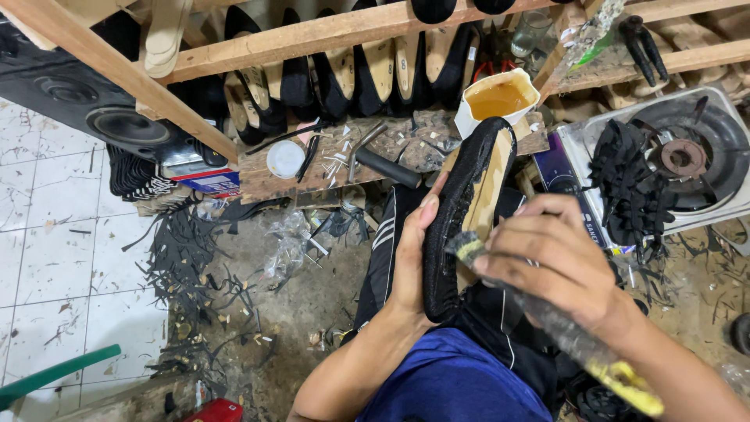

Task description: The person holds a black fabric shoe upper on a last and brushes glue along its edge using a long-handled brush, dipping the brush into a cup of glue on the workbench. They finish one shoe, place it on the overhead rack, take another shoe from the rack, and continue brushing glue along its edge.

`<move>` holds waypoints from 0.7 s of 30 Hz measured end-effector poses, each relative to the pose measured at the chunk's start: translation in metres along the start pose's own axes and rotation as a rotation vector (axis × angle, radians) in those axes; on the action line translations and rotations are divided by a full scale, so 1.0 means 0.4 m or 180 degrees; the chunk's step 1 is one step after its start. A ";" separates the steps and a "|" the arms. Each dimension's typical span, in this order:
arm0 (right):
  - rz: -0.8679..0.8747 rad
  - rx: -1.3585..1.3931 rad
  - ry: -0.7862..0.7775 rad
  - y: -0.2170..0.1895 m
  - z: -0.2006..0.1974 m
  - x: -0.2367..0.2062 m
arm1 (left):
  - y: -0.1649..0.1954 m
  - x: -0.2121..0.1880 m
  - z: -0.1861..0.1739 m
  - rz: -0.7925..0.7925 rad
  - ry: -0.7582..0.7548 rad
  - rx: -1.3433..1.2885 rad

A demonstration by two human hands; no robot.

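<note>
Shoe [461,211], black and sole-up, sits in the lap between both hands, toe pointing at the workbench [328,168]. The left hand [414,262] is wrapped round its near edge, fingers curled on the upper, thumb hidden behind. The right hand [558,262] pinches a brush [469,248], its glue-caked yellow handle trailing back past the wrist, the bristle end touching the tan insole.

I'd say the risk is glue: a sloppy stroke could smear over the black edge and mark the upper, and a drip off the brush would land on the dark trousers below. The open glue cup [498,100] stands at the bench's very edge, just beyond the toe, so a nudge from the shoe could tip it.

Count: one shoe in hand, one brush, one glue cup, one gas stove [687,152] with black scraps heaped on it, one speaker [86,101]. On the rack [344,74], roughly eight more black shoes, though shadows make that uncertain.
</note>
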State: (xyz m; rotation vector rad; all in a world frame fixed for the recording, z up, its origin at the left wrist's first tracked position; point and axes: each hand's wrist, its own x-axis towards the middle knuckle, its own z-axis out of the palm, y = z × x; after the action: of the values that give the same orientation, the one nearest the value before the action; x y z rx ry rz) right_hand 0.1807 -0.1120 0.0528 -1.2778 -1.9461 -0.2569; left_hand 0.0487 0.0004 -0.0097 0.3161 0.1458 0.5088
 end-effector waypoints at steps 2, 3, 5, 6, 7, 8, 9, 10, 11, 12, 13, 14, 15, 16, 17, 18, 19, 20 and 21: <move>-0.0096 0.0277 -0.0064 -0.003 0.003 0.000 | 0.004 0.000 0.000 0.0033 -0.0089 0.0015; -0.0172 0.0338 -0.0084 -0.005 0.004 -0.001 | 0.005 -0.001 0.000 0.0051 -0.0127 0.0020; -0.0311 0.0443 -0.0117 -0.009 0.002 -0.003 | 0.006 -0.003 -0.002 0.0051 0.0035 0.0129; -0.0196 0.0301 -0.0097 -0.010 0.001 -0.005 | 0.005 -0.003 -0.002 0.0039 0.0112 0.0181; -0.0073 0.0160 -0.0077 -0.011 0.000 -0.006 | 0.004 -0.003 -0.003 0.0052 0.0052 0.0161; 0.0046 0.0015 -0.0057 -0.011 -0.001 -0.007 | 0.002 -0.003 -0.003 0.0068 -0.0013 0.0141; -0.0051 0.0113 -0.0076 -0.011 0.000 -0.007 | 0.003 -0.001 -0.004 0.0093 -0.0087 0.0127; -0.0154 0.0220 -0.0097 -0.010 0.000 -0.007 | 0.002 0.001 -0.005 0.0057 -0.0056 0.0113; -0.0261 0.0337 -0.0121 -0.010 0.001 -0.006 | 0.003 0.001 -0.005 0.0029 -0.0018 0.0099; -0.0314 0.0403 -0.0130 -0.009 0.001 -0.006 | 0.004 0.001 -0.006 0.0003 0.0022 0.0087; -0.0359 0.0462 -0.0138 -0.009 0.000 -0.006 | 0.004 0.001 -0.006 0.0042 0.0015 0.0141; -0.0394 0.0522 -0.0153 -0.010 -0.002 -0.007 | 0.003 0.001 -0.006 0.0073 0.0012 0.0187; -0.0278 0.0392 -0.0117 -0.011 -0.002 -0.007 | 0.002 0.000 -0.006 0.0097 0.0010 0.0233; -0.0162 0.0252 -0.0082 -0.012 -0.003 -0.009 | -0.001 -0.001 -0.005 0.0114 -0.0051 0.0202; -0.0056 0.0109 -0.0042 -0.013 -0.002 -0.010 | -0.002 0.000 -0.005 0.0140 -0.0120 0.0177; -0.0183 0.0204 -0.0082 -0.014 -0.001 -0.012 | -0.003 0.000 -0.004 0.0174 -0.0186 0.0156; -0.0311 0.0304 -0.0127 -0.015 0.000 -0.013 | -0.003 -0.002 -0.004 0.0130 -0.0098 0.0143; -0.0443 0.0406 -0.0171 -0.016 0.002 -0.015 | -0.002 -0.003 -0.005 0.0092 -0.0010 0.0131; -0.0486 0.0410 -0.0128 -0.017 0.003 -0.015 | -0.002 -0.004 -0.005 0.0050 0.0077 0.0119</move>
State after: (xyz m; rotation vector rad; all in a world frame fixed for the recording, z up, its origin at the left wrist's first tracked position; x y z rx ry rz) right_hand 0.1755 -0.1188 0.0493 -1.0608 -2.0627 -0.1797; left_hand 0.0472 -0.0005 -0.0117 0.3478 0.1764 0.5260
